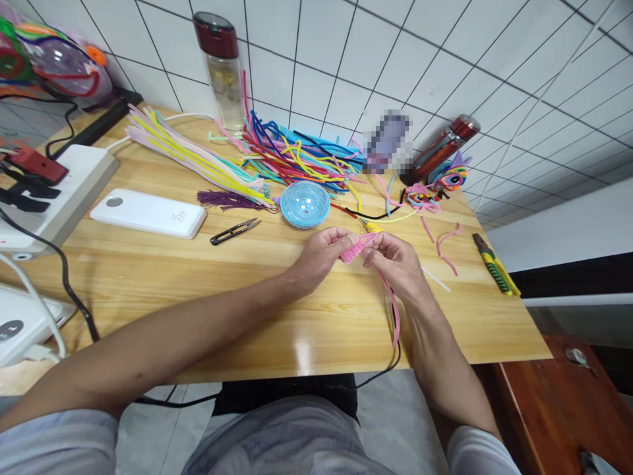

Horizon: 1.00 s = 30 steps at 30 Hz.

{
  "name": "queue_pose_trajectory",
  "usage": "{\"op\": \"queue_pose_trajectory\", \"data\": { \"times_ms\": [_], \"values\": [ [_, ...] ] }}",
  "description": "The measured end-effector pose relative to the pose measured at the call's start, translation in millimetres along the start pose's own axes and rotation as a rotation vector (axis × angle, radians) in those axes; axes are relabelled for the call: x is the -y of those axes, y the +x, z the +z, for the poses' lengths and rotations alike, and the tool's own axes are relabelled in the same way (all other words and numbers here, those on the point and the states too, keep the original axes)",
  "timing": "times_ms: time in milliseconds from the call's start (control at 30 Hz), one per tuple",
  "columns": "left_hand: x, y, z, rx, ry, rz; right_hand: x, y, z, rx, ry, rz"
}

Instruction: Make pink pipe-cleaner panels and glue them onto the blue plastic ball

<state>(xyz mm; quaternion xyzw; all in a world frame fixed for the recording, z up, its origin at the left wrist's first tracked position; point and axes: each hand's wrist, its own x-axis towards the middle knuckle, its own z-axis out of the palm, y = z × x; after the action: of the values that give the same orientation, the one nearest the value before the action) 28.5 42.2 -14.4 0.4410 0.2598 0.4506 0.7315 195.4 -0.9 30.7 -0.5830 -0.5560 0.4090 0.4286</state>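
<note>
My left hand pinches a pink pipe cleaner, wound into a short ridged piece, between thumb and fingers. On its other side, my right hand is closed on the loop at the end of the same piece. A long pink tail hangs below the right hand toward the table's front edge, beside a black cord. Just beyond the fingers lies a yellow-tipped tool, mostly hidden. A blue bowl stands behind the left hand, and small thread snips lie to its left.
Many coloured pipe cleaners are heaped along the tiled wall. A clear bottle and a red flask stand there too. At left are a white power bank and a power strip; at right, a utility knife.
</note>
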Motion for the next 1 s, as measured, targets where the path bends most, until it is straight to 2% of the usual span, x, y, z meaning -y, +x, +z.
{"op": "queue_pose_trajectory", "data": {
  "times_ms": [300, 567, 767, 1000],
  "values": [
    [-1, -1, 1.3, 0.012, -0.085, -0.044, -1, -1, 0, -0.003, 0.006, -0.039],
    [-5, -2, 0.8, 0.08, -0.166, -0.133, 0, -1, -6, 0.059, -0.001, -0.085],
    [-5, -2, 0.8, 0.081, -0.166, -0.105, 8, -2, -9, 0.117, 0.052, -0.066],
    [-4, -3, 1.4, 0.105, -0.207, -0.141, 2, -2, -10, 0.105, 0.007, -0.072]
  ]
}}
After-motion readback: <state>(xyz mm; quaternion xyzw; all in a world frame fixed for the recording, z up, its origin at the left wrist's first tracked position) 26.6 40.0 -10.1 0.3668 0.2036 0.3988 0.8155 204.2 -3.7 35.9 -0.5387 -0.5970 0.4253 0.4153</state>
